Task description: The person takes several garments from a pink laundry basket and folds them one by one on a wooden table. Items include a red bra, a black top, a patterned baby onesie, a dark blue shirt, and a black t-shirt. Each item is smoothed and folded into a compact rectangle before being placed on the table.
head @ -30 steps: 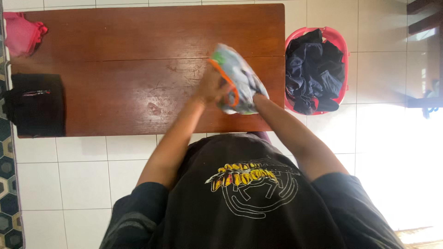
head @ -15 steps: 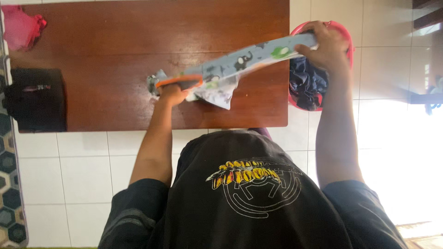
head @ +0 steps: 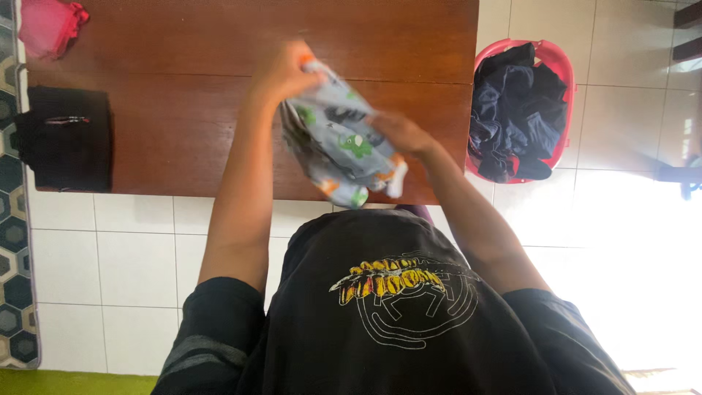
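Printed grey cloth (head: pixel 340 143) (soft, bunched) pinched by left hand (head: pixel 281 72), right hand (head: pixel 398 134); both grips closed.

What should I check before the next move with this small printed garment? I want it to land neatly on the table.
1. Left hand grips the grey printed garment at its upper edge: ok.
2. Right hand touches the garment's side: ok, though how firmly it grips, cannot tell.
3. Garment smoothed flat: not ok, it hangs bunched between the hands.
4. Bare wood on the table beneath the hands: ok.
5. Folded black item and pink cloth lie apart at the table's left end: ok.
6. Pink basket of dark clothes sits on the floor beside the table: ok.
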